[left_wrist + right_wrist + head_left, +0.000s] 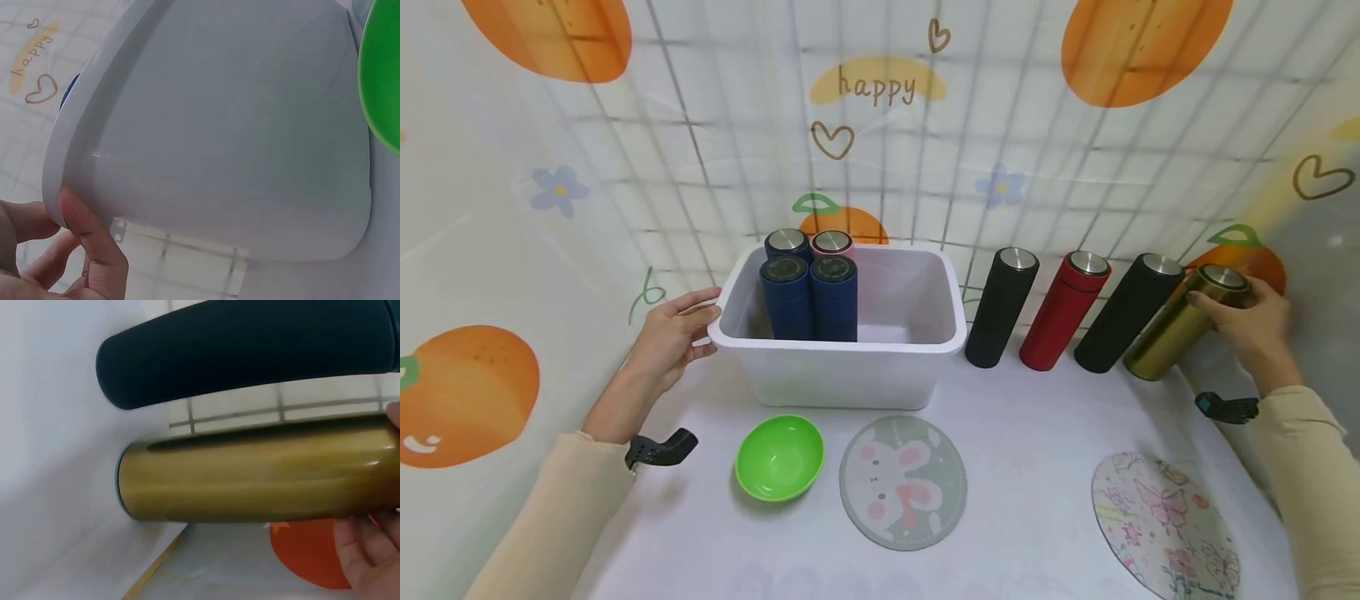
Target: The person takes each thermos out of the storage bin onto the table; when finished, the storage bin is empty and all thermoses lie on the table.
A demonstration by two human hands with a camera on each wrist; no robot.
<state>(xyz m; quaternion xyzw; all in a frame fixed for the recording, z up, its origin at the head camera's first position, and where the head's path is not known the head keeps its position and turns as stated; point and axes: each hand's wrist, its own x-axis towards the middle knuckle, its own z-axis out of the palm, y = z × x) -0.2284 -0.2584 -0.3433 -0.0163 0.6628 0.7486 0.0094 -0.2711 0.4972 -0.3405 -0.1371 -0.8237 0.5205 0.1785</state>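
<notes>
At the left end of a white plastic tub (pixel 842 375), my left hand (pixel 673 333) pinches the rim between thumb and fingers; the left wrist view shows the thumb on the tub's outer wall (pixel 237 137). Inside the tub's left half stand several flasks: dark blue ones (pixel 835 304) and one with a pink edge (pixel 832 242) at the back. Far to the right, my right hand (pixel 1255 325) grips a gold flask (pixel 1172 333) near its silver-topped lid. The right wrist view shows the gold flask (pixel 250 481) lengthwise, beside a black flask (pixel 250 353).
Left of the gold flask stand a black flask (pixel 1127 317), a red flask (pixel 1063 312) and another black flask (pixel 1000 308). In front lie a green bowl (pixel 780 458), a round rabbit mat (pixel 902 483) and a butterfly-patterned mat (pixel 1165 525). A printed curtain over a wire grid (pixel 895 167) rises behind.
</notes>
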